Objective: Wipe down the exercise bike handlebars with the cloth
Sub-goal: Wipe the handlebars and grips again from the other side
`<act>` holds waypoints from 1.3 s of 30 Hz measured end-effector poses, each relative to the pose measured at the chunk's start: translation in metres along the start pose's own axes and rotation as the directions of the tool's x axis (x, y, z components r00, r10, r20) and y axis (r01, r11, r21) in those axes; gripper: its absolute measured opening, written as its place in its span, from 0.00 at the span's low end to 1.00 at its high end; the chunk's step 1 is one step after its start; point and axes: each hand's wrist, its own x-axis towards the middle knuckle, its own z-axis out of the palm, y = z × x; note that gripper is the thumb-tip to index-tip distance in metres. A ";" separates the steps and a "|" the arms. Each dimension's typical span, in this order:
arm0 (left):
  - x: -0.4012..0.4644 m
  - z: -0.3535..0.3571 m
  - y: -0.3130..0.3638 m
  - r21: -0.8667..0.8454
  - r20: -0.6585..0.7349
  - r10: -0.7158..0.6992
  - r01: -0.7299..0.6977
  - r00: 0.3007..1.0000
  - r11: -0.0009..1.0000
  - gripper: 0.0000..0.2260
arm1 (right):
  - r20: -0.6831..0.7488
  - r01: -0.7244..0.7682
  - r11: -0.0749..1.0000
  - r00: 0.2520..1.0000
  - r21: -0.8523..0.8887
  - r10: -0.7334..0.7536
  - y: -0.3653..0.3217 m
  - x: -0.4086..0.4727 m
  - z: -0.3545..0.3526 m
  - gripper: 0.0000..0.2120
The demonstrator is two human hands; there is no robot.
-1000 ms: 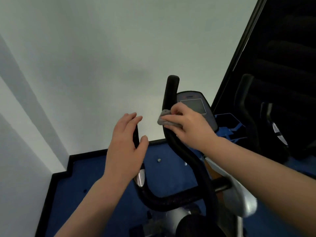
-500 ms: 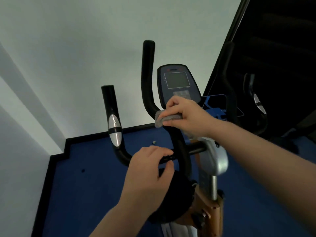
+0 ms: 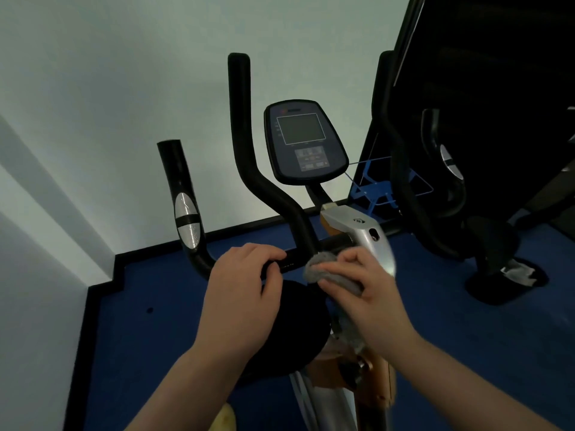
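Right hand [image 3: 370, 293] pinches the crumpled grey cloth [image 3: 323, 269] against the base of the black foam handlebars [image 3: 249, 169], left hand [image 3: 239, 287] wrapped around the crossbar. Looks midway; the short silver-banded grip [image 3: 185, 213] probably still needs wiping.

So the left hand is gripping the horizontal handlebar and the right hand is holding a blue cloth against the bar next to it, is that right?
Not quite: the cloth is grey, not blue, as the head view shows. The rest holds: the left hand grips the horizontal handlebar, and the right hand holds the cloth against the bar beside it.
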 end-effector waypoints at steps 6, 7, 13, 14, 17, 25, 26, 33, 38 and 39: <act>-0.002 -0.001 0.002 -0.013 -0.010 -0.003 0.003 1.000 1.000 0.10 | 0.090 -0.219 0.963 0.974 0.157 0.207 -0.013 0.002 -0.019 0.08; -0.002 -0.001 0.002 -0.001 -0.011 0.008 -0.008 1.000 1.000 0.09 | 0.015 -0.207 0.967 0.978 0.146 0.207 -0.015 0.010 -0.019 0.08; 0.000 -0.001 0.002 0.049 0.031 0.005 -0.007 0.999 0.999 0.10 | -0.037 -0.148 0.988 0.988 0.048 0.150 -0.014 -0.010 -0.002 0.10; 0.001 -0.001 0.001 0.060 0.057 0.008 -0.012 0.998 0.998 0.10 | 0.054 -0.160 0.984 0.986 0.079 0.156 -0.014 -0.008 -0.012 0.09; 0.003 0.000 0.001 0.098 0.105 0.017 -0.027 0.994 0.995 0.10 | 0.018 -0.121 0.993 0.993 0.020 0.120 -0.010 0.022 -0.041 0.07; 0.002 -0.001 0.003 0.090 0.099 -0.019 0.010 0.995 0.996 0.10 | -0.074 -0.070 0.928 0.996 -0.366 0.046 0.004 0.035 -0.001 0.13; 0.002 -0.001 0.003 0.083 0.099 -0.019 0.010 0.995 0.997 0.10 | -0.048 -0.070 0.914 0.997 -0.400 0.055 0.003 0.037 -0.012 0.13; 0.002 -0.001 0.003 0.082 0.086 -0.027 0.020 0.996 0.996 0.09 | -0.051 -0.059 0.889 0.998 -0.454 0.040 -0.004 0.056 -0.009 0.11; 0.002 -0.001 0.002 0.069 0.081 -0.015 0.010 0.997 0.998 0.09 | -0.124 -0.116 0.852 0.990 -0.510 0.061 -0.001 0.066 -0.028 0.07; 0.002 -0.001 0.001 0.068 0.077 -0.014 0.009 0.997 0.998 0.09 | -0.164 -0.115 0.845 0.986 -0.523 0.033 -0.003 0.070 -0.023 0.07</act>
